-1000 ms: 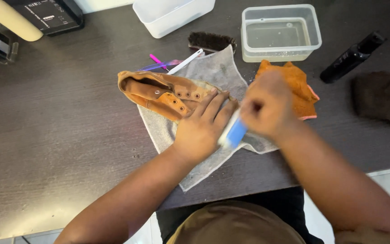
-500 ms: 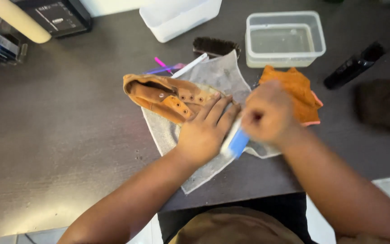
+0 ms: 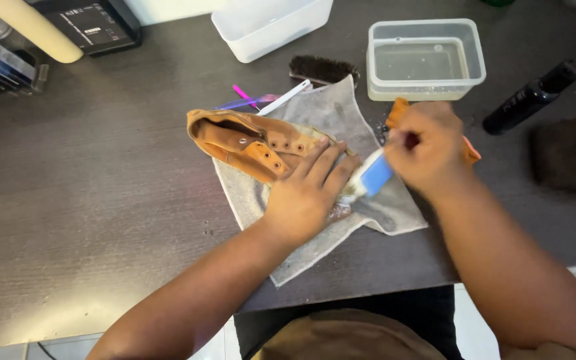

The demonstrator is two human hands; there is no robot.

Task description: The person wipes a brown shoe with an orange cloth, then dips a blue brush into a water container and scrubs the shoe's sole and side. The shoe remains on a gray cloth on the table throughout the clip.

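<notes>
**Tan suede shoe held flat while a blue brush meets its toe**

The tan suede shoe [image 3: 255,143] lies on its side on a rumpled grey cloth [image 3: 341,113], spread over the dark wood-grain counter [image 3: 101,200]; the left hand [image 3: 305,193] presses down on the toe end, fingers spread and flat, gripping nothing; the right hand [image 3: 425,147] is curled tight around a blue-handled brush [image 3: 373,177], whose pale tip touches the shoe just beside the left fingertips; metal eyelets dot the soft, napped upper. Behind the cloth sit a dark bristle brush [image 3: 321,69], a clear rectangular plastic tub [image 3: 427,60] of water and a white bin [image 3: 271,25]; an orange rag [image 3: 468,150] peeks out under the right hand; a black bottle [image 3: 531,98] lies tilted to the right.
</notes>
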